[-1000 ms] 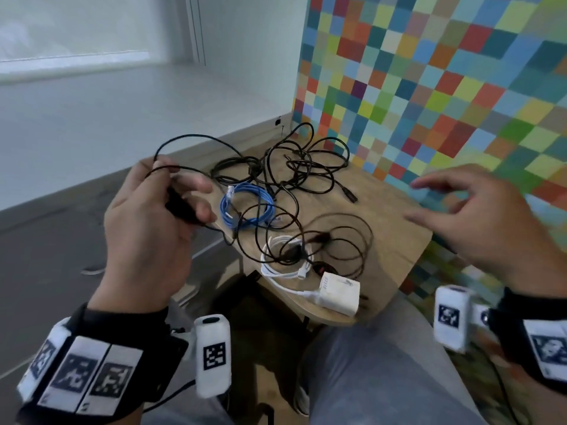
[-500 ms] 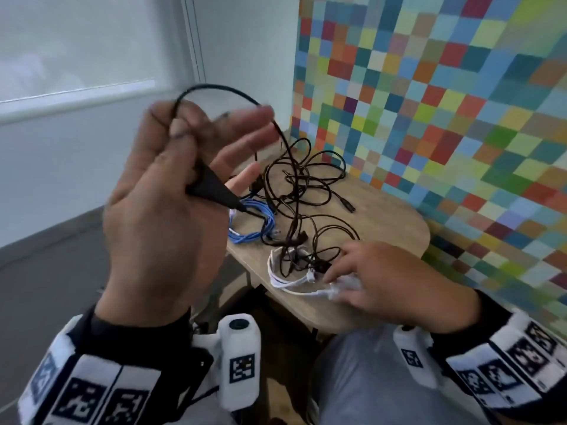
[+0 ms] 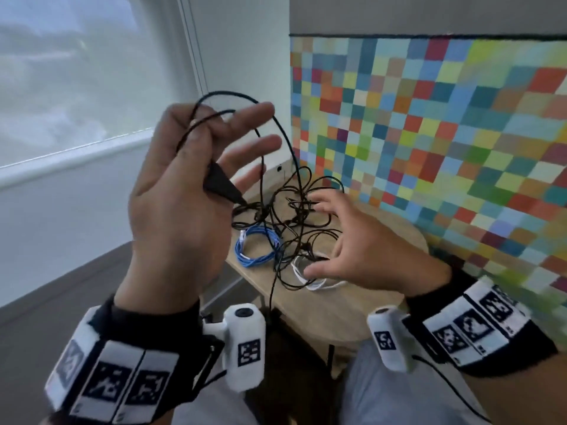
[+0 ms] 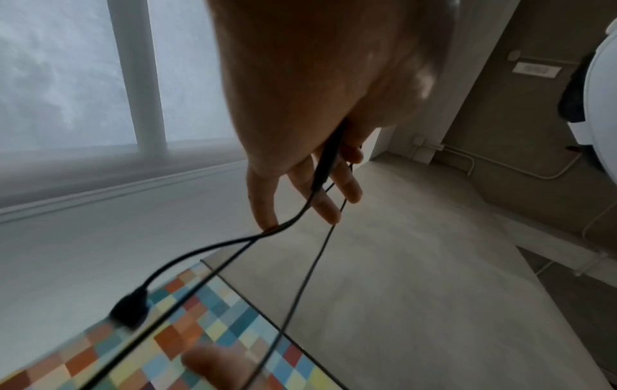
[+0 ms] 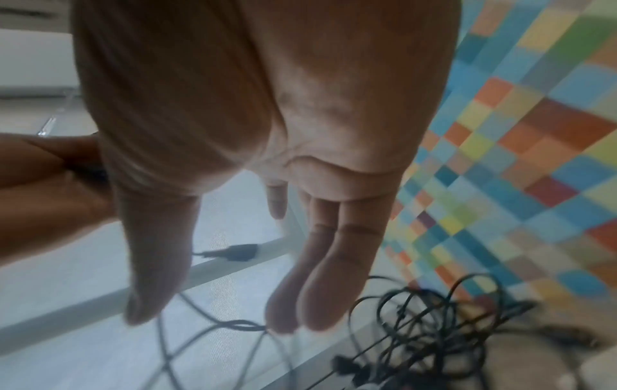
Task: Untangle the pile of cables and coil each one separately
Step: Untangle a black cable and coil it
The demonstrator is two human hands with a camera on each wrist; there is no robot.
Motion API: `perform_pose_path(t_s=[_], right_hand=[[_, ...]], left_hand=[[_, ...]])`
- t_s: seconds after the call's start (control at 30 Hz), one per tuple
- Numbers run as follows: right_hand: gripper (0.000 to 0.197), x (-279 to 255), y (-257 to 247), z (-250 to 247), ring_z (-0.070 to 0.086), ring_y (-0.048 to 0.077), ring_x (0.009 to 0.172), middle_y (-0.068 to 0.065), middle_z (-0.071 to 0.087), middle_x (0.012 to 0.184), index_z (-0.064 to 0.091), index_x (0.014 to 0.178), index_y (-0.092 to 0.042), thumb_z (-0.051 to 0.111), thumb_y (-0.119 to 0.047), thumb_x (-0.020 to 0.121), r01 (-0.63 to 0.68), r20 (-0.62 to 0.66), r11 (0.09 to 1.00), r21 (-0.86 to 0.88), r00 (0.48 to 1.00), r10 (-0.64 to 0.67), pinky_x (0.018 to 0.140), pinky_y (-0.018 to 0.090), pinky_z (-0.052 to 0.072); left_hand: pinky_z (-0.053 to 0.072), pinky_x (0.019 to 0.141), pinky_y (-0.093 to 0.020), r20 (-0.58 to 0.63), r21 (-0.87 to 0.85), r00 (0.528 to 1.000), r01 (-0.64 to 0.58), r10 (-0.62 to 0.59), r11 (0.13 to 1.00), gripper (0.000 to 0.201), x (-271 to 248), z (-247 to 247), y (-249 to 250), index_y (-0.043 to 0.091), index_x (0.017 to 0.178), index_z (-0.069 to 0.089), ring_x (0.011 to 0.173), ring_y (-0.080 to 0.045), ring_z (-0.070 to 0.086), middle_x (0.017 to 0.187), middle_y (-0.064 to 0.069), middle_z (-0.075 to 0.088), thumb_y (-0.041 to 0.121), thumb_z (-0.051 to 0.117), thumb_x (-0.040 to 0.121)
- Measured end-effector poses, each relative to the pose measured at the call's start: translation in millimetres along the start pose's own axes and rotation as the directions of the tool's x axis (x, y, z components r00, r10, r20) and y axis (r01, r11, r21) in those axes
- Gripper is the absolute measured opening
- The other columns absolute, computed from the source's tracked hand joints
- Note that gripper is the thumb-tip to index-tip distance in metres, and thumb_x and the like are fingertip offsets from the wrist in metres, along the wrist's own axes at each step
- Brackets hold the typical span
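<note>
A small round-edged wooden table stands against the multicoloured checkered wall — on it lie a tangle of black cables, a coiled blue cable and a white cable.

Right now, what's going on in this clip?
A person is sorting a tangle of cables on a small wooden table. The left hand grips the plug end of a black cable, raised above the table, its length trailing down into the black tangle. The right hand hovers open over the pile. A blue cable lies coiled; a white cable sits partly under the tangle.
</note>
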State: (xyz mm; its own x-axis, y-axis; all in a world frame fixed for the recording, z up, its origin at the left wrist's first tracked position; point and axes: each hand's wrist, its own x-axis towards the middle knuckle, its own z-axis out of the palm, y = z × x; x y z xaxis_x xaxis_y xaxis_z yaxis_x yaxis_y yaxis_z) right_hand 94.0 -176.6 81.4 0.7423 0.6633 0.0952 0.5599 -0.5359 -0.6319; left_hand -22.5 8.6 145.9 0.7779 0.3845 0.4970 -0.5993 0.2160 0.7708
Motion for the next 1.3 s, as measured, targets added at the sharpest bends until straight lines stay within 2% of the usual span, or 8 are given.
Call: perform_pose_path(t_s=[0.1,0.27,0.4,0.53,0.83,1.0,1.13,1.3], right_hand=[[0.109,10,-13,27,0.063,0.01,0.117,-0.025,0.043,0.146,0.017,0.151,-0.055,0.092,-0.044,0.072,0.022,0.192,0.998,-0.054,0.981,-0.011,0.102,0.032,0.05],[0.003,44,10,14,0.069,0.014,0.085,-0.006,0.074,0.09,0.072,0.096,-0.024,0.07,-0.026,0.097,-0.062,-0.035,0.997,0.05,0.997,0.063,0.077,0.032,0.052],[0.007,43,-5,-38,0.067,0.016,0.088,-0.001,0.073,0.092,0.07,0.095,-0.02,0.066,-0.021,0.101,0.039,-0.359,0.985,0.17,0.933,0.025,0.074,0.028,0.052],[0.015,27,-41,-67,0.069,0.03,0.082,0.005,0.074,0.086,0.069,0.089,-0.02,0.062,-0.014,0.102,0.221,-0.482,0.938,0.269,0.874,-0.068,0.081,0.051,0.06],[0.017,-19,-73,36,0.074,0.033,0.079,0.011,0.075,0.093,0.064,0.101,-0.008,0.049,-0.002,0.106,0.165,-0.105,0.645,0.746,0.986,-0.131,0.074,0.047,0.061],[0.047,-23,-53,92,0.076,0.021,0.069,-0.015,0.073,0.108,0.069,0.112,-0.038,0.051,0.003,0.098,0.027,0.255,0.939,0.343,0.96,-0.12,0.062,0.028,0.057],[0.028,-20,-43,98,0.068,0.008,0.056,-0.012,0.077,0.086,0.073,0.091,-0.03,0.061,-0.005,0.095,0.003,0.047,0.971,0.237,0.999,-0.015,0.054,0.025,0.056],[0.067,-18,-54,97,0.051,-0.005,0.136,-0.023,0.058,0.143,0.053,0.139,-0.047,0.082,-0.021,0.084,0.158,0.003,0.908,0.389,0.985,-0.173,0.108,0.026,0.044]], left_hand=[[0.053,0.097,-0.052,0.035,0.01,0.999,0.027,-0.028,1.0,0.027,-6,17,0,0.018,0.094,0.049,0.108,-0.04,0.071,0.116,-0.012,0.076,0.012,0.029,0.111],[0.052,0.1,-0.052,0.005,0.052,1.0,0.005,-0.005,0.999,0.029,-10,8,16,0.019,0.091,0.05,0.108,-0.04,0.07,0.117,-0.012,0.075,0.012,0.028,0.11],[0.048,0.106,-0.051,-0.089,0.144,0.996,0.021,-0.008,0.989,0.03,-17,-21,18,0.019,0.089,0.051,0.109,-0.041,0.07,0.118,-0.011,0.075,0.014,0.031,0.11],[0.051,0.102,-0.049,-0.117,0.148,0.992,0.066,-0.048,0.987,0.028,-26,-36,7,0.018,0.091,0.053,0.099,-0.038,0.072,0.114,-0.015,0.075,0.014,0.034,0.11],[0.036,0.053,-0.033,-0.207,0.179,0.972,0.153,-0.115,0.972,0.015,-69,-74,-28,0.015,0.096,0.06,0.049,-0.02,0.036,0.073,-0.014,0.05,0.019,0.046,0.1],[0.013,0.045,-0.026,-0.179,0.114,0.951,0.276,-0.254,0.954,0.022,-93,-115,-20,0.01,0.102,0.064,0.049,-0.011,0.019,0.069,-0.006,0.024,0.026,0.06,0.088],[0.015,0.048,-0.028,-0.098,0.133,0.9,0.435,-0.425,0.891,0.05,-111,-140,-20,0.004,0.113,0.069,0.053,-0.016,0.021,0.072,-0.004,0.038,0.041,0.045,0.089],[0.032,0.053,-0.016,0.038,0.477,0.875,0.409,-0.483,0.778,0.032,-114,-132,-20,0.007,0.101,0.076,0.055,-0.009,0.036,0.062,0.001,0.045,0.021,0.048,0.094]])
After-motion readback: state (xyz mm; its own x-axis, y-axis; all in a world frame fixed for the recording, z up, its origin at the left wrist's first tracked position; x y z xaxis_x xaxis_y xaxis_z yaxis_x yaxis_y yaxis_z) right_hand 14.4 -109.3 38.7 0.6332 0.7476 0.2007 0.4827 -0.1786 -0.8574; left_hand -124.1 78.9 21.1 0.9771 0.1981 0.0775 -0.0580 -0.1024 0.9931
